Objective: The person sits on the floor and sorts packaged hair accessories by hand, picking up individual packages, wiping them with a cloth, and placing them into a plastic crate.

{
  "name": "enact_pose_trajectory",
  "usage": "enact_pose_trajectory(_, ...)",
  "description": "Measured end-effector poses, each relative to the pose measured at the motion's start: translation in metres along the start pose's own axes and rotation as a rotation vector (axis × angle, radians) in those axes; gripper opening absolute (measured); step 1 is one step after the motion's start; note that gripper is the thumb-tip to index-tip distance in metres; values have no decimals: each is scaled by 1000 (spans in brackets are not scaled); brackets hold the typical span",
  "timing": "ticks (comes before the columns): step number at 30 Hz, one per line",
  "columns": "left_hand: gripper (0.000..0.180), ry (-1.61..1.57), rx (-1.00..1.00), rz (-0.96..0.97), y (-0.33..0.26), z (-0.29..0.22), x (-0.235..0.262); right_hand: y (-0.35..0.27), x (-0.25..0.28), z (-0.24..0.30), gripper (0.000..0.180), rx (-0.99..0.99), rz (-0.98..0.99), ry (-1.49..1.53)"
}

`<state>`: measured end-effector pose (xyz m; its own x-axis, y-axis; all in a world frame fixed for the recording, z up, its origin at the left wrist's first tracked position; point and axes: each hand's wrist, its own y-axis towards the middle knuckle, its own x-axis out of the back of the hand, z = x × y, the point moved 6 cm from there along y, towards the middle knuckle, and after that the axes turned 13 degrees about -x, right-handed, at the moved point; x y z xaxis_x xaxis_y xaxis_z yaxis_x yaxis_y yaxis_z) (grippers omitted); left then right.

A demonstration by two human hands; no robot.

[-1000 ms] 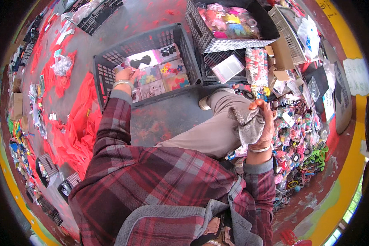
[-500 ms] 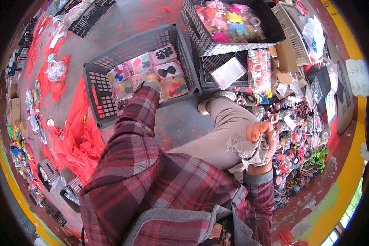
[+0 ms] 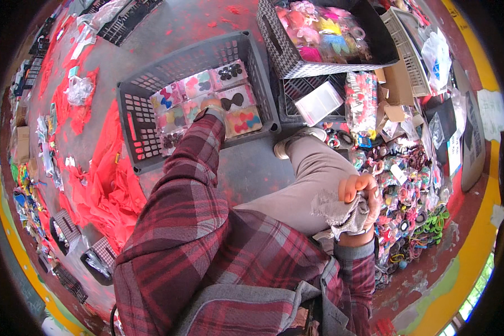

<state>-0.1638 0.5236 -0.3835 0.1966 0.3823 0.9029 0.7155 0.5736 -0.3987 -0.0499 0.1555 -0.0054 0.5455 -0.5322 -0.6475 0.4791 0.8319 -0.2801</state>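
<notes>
Grey plastic crate (image 3: 268, 102) holds the flat packs (image 3: 244, 119), your L hand (image 3: 211, 105) at the middle ones; can't tell its fingers' opening/grip. R hand (image 3: 371, 198) has fingers curled round a grey cloth (image 3: 335, 209). Keep packs flat, edges aligned, w/o creasing.

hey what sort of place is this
Probably a workroom or stockroom for small accessories: a grey crate holds flat packets, a patterned bin holds colourful bagged pieces, and what look like hair ties lie heaped at right.

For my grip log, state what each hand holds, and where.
The right hand grips a grey cloth by its bunched folds; whether the left hand holds anything cannot be told.
</notes>
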Motion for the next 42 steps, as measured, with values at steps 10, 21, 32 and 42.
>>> enact_pose_trajectory(10, 49, -77, 6, -247, 43, -41, 54, 7, -8, 0, 38, 2, 17, -28)
enact_pose_trajectory(21, 47, 164, -324, -33, 74, -43, 10, 14, -12, 3, 36, -108, 61, 60)
enact_pose_trajectory(32, 48, -373, -275, -202, 66, -38, 15, 15, -12, 2, 34, -130, 61, 72)
enact_pose_trajectory(42, 18, -898, -282, -638, 133, 61, -58, 22, -13, 7, 34, -142, 212, 29)
